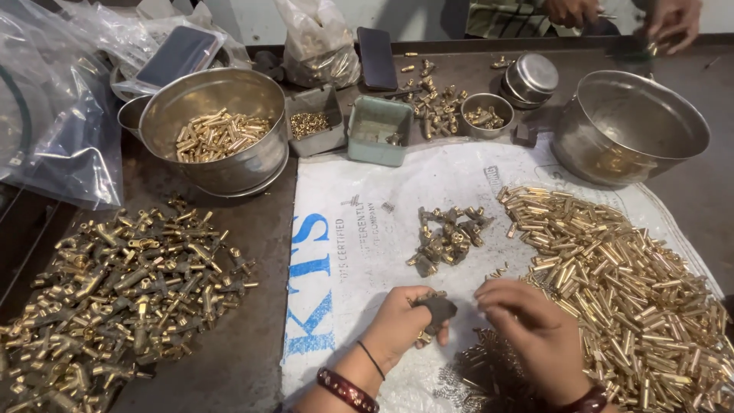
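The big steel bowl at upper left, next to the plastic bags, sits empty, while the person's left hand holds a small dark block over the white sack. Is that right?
Not quite. In the head view the big steel bowl at upper left is not empty: it holds a heap of brass tubes. The rest stands: the left hand holds a small dark block over the white sack.

A small workshop for hand assembly of brass hardware. The dark, worn workbench [252, 336] carries loose stock in bulk: a heap of brass fittings [122, 283] at left, a spread of brass tubes [634, 283] at right on a white woven sack [382, 183] used as a mat, and a small pile of assembled pieces [447, 237] between them. Steel bowls [222, 130], small metal tins [380, 130] and plastic bags [53, 115] hold sorted parts. Another person's hands [673, 19] work at the far edge.
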